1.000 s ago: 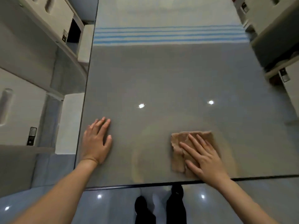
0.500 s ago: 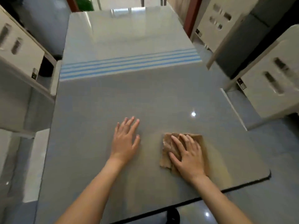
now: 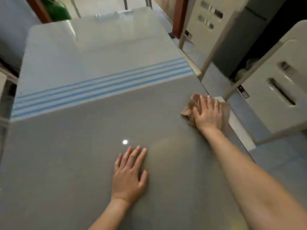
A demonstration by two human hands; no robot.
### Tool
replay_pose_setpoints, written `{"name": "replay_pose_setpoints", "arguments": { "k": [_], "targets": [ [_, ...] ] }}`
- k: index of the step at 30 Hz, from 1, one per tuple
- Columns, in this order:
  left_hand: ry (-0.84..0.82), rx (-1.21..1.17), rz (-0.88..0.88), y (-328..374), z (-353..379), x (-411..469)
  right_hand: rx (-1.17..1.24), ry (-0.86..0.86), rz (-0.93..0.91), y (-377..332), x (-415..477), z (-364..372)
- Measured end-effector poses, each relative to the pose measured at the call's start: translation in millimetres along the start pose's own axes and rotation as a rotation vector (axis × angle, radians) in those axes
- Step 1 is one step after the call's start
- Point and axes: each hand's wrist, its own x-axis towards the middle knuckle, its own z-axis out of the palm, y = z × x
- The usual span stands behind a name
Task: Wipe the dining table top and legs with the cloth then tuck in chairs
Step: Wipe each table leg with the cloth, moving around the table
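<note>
Left hand [image 3: 128,178]: flat on the tabletop [image 3: 74,155] at 6 o'clock, palm down, fingers straight and slightly spread, holding nothing
Right hand [image 3: 209,113]: arm stretched out to 3 o'clock, palm pressing down on the cloth [image 3: 188,112], fingers laid fairly straight over it
Cloth: tan, bunched, lying at the tabletop's right edge, mostly covered by the hand, with folds showing on the hand's left side
Tabletop: glossy grey, with a band of blue stripes [image 3: 99,87] crossing it toward 12 o'clock and a paler part beyond
Reflection [image 3: 125,142]: 1 small bright spot just past the left fingertips
Chairs: 2 pale chairs off the right side, the near chair [image 3: 274,100] at 3 o'clock just beside the cloth, the far chair [image 3: 207,22] at 1 o'clock
</note>
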Motion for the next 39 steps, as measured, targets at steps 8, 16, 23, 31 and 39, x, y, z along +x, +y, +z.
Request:
{"name": "replay_pose_setpoints", "arguments": {
  "k": [8, 16, 23, 31, 39],
  "targets": [
    [-0.001, -0.055, 0.052, -2, -3, 2, -0.027, -0.259, -0.877, -192, -28, 36],
    [0.041, -0.048, 0.029, 4, -5, -5, -0.009, -0.126, -0.425, -9, 37, -9],
    [-0.029, 0.036, -0.02, 13, -8, -1, -0.013, -0.194, -0.232, 120, -237, -39],
    [0.002, 0.04, -0.03, 11, -4, -1, -0.006, -0.2, -0.171, 160, -241, -48],
    [0.02, 0.069, -0.004, 9, -4, -3, -0.032, -0.023, -0.141, 44, -93, -15]
  ]
}}
